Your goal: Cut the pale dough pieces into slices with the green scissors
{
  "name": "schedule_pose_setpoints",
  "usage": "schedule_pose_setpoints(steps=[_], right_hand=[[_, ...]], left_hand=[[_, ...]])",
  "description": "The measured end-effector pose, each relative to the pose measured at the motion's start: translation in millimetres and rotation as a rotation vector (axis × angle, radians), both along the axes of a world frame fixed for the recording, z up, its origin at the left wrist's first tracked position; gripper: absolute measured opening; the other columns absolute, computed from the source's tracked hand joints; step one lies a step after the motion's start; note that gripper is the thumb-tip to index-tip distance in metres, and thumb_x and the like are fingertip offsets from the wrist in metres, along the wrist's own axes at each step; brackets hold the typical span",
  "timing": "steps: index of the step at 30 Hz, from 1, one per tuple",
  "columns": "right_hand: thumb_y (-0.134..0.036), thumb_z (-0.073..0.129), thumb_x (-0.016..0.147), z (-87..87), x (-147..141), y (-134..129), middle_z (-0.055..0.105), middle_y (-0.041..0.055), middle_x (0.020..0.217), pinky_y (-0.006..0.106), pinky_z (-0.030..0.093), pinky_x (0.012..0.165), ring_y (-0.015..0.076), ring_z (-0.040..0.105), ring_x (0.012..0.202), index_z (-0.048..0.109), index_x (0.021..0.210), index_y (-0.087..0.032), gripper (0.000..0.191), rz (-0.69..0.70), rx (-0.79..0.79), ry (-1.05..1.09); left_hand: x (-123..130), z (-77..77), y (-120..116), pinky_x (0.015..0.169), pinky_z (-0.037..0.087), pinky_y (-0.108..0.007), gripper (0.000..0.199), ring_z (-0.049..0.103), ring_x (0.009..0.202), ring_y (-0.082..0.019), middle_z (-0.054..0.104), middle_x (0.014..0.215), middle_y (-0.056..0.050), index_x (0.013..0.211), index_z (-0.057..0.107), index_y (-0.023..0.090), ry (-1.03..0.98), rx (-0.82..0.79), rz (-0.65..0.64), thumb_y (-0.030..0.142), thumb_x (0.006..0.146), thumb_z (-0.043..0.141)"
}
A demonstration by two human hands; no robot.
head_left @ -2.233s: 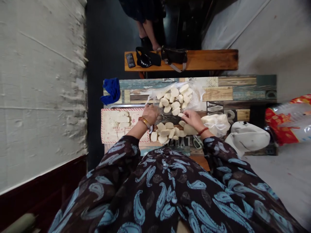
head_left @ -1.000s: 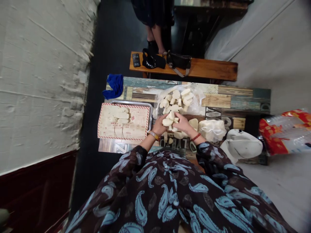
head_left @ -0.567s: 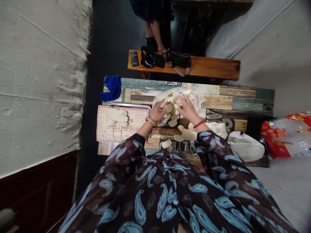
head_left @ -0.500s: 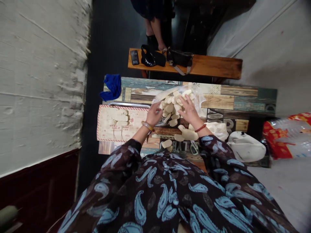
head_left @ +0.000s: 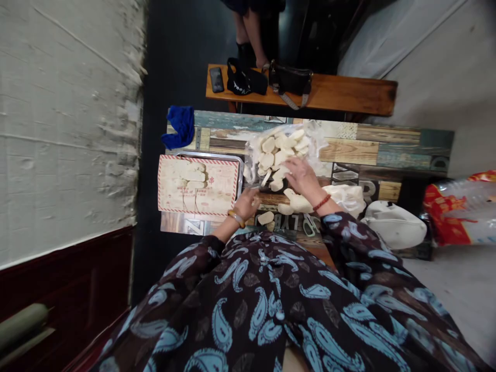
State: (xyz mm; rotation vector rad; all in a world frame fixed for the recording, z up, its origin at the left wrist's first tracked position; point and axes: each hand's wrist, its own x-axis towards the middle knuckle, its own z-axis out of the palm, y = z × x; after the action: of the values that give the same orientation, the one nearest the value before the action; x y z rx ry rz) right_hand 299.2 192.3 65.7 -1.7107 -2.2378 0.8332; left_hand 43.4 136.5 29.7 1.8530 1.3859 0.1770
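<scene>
Pale slices (head_left: 276, 150) lie heaped on a clear bag (head_left: 318, 151), ahead of the left hand (head_left: 247, 203) and forward-left of the right hand (head_left: 301, 177).

Right hand: fingers extended onto the heap's near right edge. Whether a slice is gripped cannot be told from this angle. A red bracelet (head_left: 321, 202) circles the wrist.

Left hand: released, slightly blurred, fingers loosely bent over the counter (head_left: 349, 151), just beside the near right corner of a metal tray (head_left: 241, 176). Bangles (head_left: 236, 218) noted at the wrist.

Loose slices (head_left: 285, 208) lie on the near side of the right hand, left of its wrist. Two stray slices (head_left: 266, 217) sit just right of the left hand, toward the body.

To the left hand's left — a striped sheet (head_left: 174, 201), overlying the tray and bearing pale oblongs (head_left: 196, 175). Forward of that, a blue cloth (head_left: 181, 126) hangs partly over the counter's edge.

Right of the right hand, in order outward: white bag (head_left: 347, 200) just beside the wrist, white cap (head_left: 395, 225), red-printed pack (head_left: 449, 212).
</scene>
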Motion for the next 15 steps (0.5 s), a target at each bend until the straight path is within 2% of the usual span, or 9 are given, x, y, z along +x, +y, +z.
schedule_pose_setpoints(steps=[2,3,5,6,9,11,13,15], right_hand=[[-0.018,0.051,0.095,1.2,-7,-24,0.061,0.0148,0.129,0.046,0.043,0.104,0.0304,0.054,0.119,0.061,0.131,-0.016,0.038,0.146,-0.099,-0.043],[-0.017,0.055,0.092,-1.1,-13,-34,0.059,0.0151,0.132,0.046,0.044,0.102,0.0314,0.054,0.117,0.060,0.132,-0.017,0.040,0.186,-0.125,-0.081],[-0.013,0.061,0.087,-9.9,-29,-47,0.053,0.0160,0.141,0.047,0.044,0.099,0.0338,0.052,0.118,0.056,0.137,-0.019,0.051,0.164,-0.147,-0.161],[-0.011,0.062,0.085,-15.3,-36,-49,0.050,0.0167,0.143,0.048,0.043,0.098,0.0346,0.051,0.118,0.054,0.138,-0.020,0.055,0.122,-0.147,-0.189],[-0.007,0.059,0.085,-28.4,-49,-49,0.051,0.0190,0.139,0.048,0.042,0.098,0.0338,0.052,0.117,0.057,0.134,-0.019,0.050,0.018,-0.139,-0.205],[-0.007,0.056,0.086,-32.5,-48,-47,0.055,0.0188,0.133,0.045,0.043,0.097,0.0316,0.055,0.114,0.062,0.127,-0.018,0.042,0.001,-0.131,-0.176],[-0.010,0.057,0.086,-34.0,-41,-48,0.058,0.0165,0.129,0.041,0.046,0.096,0.0285,0.057,0.111,0.063,0.124,-0.018,0.039,0.003,-0.118,-0.138],[-0.016,0.061,0.085,-35.4,-33,-47,0.061,0.0142,0.125,0.039,0.047,0.098,0.0266,0.059,0.111,0.064,0.121,-0.017,0.036,-0.095,-0.099,0.012]], left_hand=[[6,-1.6,-26,0.097,0.050,-0.043,0.044,0.057,0.113,-0.029,0.055,0.126,-0.017,0.120,0.058,0.016,0.140,-0.064,-0.176,0.029,0.080,0.070],[11,-3.3,-37,0.097,0.049,-0.045,0.052,0.056,0.114,-0.032,0.053,0.130,-0.018,0.123,0.056,0.016,0.215,-0.097,-0.243,0.032,0.077,0.074],[24,-7.5,-54,0.094,0.049,-0.048,0.064,0.055,0.116,-0.035,0.049,0.135,-0.020,0.127,0.053,0.017,0.323,-0.150,-0.322,0.035,0.071,0.079],[30,-9.8,-59,0.093,0.049,-0.048,0.063,0.054,0.116,-0.035,0.049,0.134,-0.019,0.125,0.054,0.018,0.345,-0.167,-0.332,0.033,0.070,0.080],[39,-15.8,-65,0.092,0.050,-0.045,0.050,0.056,0.114,-0.032,0.055,0.127,-0.016,0.115,0.059,0.018,0.325,-0.191,-0.315,0.026,0.070,0.078],[36,-18.7,-63,0.091,0.051,-0.041,0.045,0.059,0.110,-0.029,0.059,0.123,-0.015,0.112,0.060,0.017,0.295,-0.188,-0.280,0.023,0.070,0.077],[28,-20.9,-58,0.091,0.051,-0.039,0.043,0.061,0.106,-0.027,0.061,0.119,-0.015,0.112,0.060,0.016,0.271,-0.177,-0.206,0.023,0.072,0.074],[24,-22.5,-47,0.088,0.052,-0.038,0.037,0.064,0.100,-0.025,0.064,0.113,-0.014,0.114,0.058,0.014,0.261,-0.160,-0.113,0.026,0.080,0.067]])
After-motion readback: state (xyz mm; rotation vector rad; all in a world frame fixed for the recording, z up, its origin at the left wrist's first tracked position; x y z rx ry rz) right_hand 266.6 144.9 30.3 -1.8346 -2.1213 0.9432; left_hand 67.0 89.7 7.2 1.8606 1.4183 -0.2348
